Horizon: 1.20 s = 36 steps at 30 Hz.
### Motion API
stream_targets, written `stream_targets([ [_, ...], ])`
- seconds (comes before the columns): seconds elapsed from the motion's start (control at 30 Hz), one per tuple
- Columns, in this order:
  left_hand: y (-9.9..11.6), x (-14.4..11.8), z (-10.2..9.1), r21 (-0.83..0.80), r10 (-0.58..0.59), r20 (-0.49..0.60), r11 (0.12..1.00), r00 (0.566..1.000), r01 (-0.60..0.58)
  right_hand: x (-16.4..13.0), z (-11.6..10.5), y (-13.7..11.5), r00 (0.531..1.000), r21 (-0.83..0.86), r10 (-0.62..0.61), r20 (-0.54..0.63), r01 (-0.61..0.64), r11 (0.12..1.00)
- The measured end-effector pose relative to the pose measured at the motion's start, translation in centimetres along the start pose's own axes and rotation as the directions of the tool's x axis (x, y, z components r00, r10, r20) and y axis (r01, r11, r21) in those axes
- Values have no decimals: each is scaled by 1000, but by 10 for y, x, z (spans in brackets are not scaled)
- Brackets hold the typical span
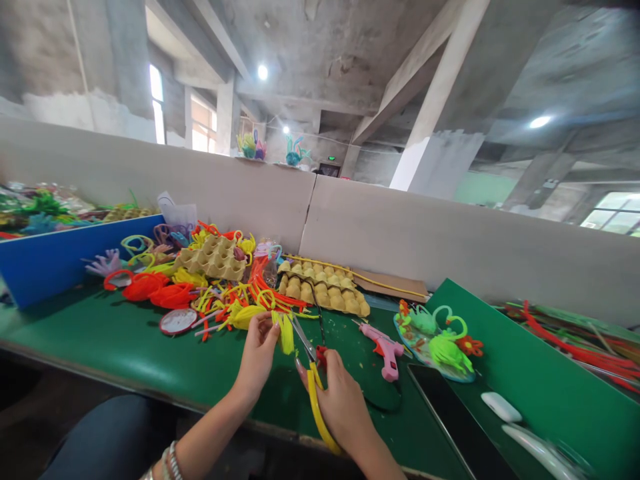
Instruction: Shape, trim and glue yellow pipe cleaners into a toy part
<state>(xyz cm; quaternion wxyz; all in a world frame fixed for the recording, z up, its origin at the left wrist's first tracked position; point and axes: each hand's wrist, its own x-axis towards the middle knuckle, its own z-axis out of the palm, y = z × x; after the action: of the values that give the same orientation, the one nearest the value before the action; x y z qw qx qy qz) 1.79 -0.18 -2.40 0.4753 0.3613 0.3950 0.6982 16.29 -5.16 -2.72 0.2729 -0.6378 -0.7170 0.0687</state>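
A small bundle of yellow pipe cleaners hangs just above the green surface, pinched at its top between the fingertips of the left hand, which is closed on it. At 3 o'clock from the bundle, touching or nearly touching it, are the blades of the yellow-handled scissors; the right hand is wrapped through the handles and grips them, with the yellow loop curving down past the wrist toward 6 o'clock. Whether the blades are parted cannot be told (they show only as a thin grey line).

At 3 o'clock from the scissors, near but apart, a pink glue gun lies on the surface with its nozzle pointing to 10 o'clock. Farther along at 3 o'clock sits a tray of finished green pipe-cleaner figures, and below it, toward 5 o'clock, a dark tablet lies flat.

At 12 o'clock from the bundle rests a cardboard egg tray; a second egg tray lies at 10 o'clock, ringed by a loose heap of red, orange and yellow pipe cleaners. At 9 o'clock, well apart, stands a blue box. A grey cardboard partition runs along the far edge.
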Motion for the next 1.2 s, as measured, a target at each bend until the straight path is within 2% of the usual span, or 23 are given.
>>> stream_targets([
  [0.23, 0, -3, 0, 26, 30, 2, 999, 1000, -30, -1, 1, 0, 1000, 139, 11, 13, -12, 990],
  [0.43, 1, -4, 0, 43, 53, 6, 998, 999, -53, 0, 0, 1, 1000, 130, 19, -4, -18, 991],
  [0.93, 1, -5, 0, 49, 44, 23, 998, 999, -45, 0, -2, 0, 998, 172, 12, 55, -21, 985],
  [1.2, 4, -6, 1, 34, 42, 10, 999, 999, -43, 0, -1, 1, 1000, 123, 2, 23, -5, 992],
])
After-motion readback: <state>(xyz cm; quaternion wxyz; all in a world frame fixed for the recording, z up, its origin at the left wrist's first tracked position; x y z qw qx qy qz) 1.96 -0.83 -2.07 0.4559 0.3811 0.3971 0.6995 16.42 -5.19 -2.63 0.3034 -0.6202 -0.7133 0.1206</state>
